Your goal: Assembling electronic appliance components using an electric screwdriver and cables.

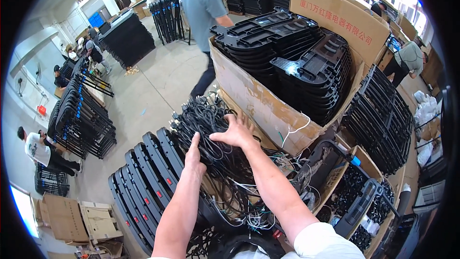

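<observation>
A thick bundle of black power cords (203, 120) with plugs at its far end lies before me, beside the large carton. My right hand (235, 132) rests at the bundle's right side, thumb and fingers spread apart. At the near left of the bundle is my left hand (194, 156), its fingers stretched out along the cords; some fingertips are hidden. Neither hand is closed round the cords. Below the bundle hang loose black cords and thin white wires (261, 219).
A worn carton (258, 100) full of stacked black plastic covers (311, 81) stands ahead right. Curved black housings (148, 177) are lined up at left. Boxes of small black parts (345, 187) sit at right. A person in a grey-blue shirt (203, 9) walks beyond the carton.
</observation>
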`<state>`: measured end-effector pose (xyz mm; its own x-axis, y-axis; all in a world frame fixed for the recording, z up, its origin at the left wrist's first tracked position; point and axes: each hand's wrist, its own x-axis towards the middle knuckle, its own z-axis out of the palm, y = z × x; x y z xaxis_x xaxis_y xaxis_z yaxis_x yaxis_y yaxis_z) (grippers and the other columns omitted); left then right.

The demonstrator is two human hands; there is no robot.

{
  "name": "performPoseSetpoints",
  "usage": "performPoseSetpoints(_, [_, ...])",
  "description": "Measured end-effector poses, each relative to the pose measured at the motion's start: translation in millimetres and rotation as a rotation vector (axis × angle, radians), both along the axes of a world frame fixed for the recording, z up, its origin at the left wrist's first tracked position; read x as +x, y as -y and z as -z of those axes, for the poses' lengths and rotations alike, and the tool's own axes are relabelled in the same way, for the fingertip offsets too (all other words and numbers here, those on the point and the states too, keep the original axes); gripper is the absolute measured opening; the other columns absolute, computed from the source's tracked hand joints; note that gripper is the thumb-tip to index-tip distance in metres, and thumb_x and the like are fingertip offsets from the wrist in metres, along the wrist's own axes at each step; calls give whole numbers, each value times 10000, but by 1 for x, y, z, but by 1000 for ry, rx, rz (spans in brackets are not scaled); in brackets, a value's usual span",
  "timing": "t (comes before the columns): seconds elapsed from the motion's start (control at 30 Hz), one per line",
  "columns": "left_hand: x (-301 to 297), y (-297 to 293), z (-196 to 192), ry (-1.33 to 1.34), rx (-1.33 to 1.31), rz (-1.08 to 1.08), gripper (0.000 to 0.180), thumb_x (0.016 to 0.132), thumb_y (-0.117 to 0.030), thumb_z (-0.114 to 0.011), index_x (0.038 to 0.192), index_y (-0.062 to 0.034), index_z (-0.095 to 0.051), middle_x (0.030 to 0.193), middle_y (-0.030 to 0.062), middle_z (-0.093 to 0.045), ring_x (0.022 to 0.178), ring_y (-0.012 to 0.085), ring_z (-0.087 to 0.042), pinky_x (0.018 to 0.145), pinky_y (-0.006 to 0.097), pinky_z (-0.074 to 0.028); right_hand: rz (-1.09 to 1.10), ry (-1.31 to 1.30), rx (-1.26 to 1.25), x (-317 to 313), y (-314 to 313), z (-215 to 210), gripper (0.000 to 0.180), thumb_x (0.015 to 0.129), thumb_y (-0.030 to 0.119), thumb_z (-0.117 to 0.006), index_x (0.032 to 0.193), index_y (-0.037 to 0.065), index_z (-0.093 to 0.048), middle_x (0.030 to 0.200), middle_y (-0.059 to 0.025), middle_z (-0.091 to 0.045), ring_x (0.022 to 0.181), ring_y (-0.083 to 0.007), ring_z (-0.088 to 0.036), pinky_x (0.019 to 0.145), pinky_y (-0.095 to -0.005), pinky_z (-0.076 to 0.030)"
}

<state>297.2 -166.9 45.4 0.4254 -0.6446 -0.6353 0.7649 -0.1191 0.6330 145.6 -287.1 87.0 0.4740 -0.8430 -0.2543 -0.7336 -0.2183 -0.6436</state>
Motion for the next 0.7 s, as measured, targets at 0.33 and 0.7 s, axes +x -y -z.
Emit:
performPoseSetpoints(0.33, [-7, -2, -5, -96, -79, 35, 711, 986, -675, -616, 1421, -115, -658, 1383, 110, -710, 1219, 335, -693, 1098, 550, -519, -148, 8, 174, 34, -12, -28, 1323, 649, 730, -830, 1614, -43, -360, 1509, -338, -542, 1448, -484, -489, 1223, -516, -403])
performPoseSetpoints(0.7, [-1, -4, -11, -64, -33, 7, 574, 1024, -543, -656, 1419, -126, -665, 1356, 75, -730, 1207, 300, -701, 1091, 525, -525, -17, -36, 78, 17, 9, -9, 1460, 699, 822, -778, 1681, -49, -138, 1763, -283, -88, 1642, -419, -106, 1334, -526, -101])
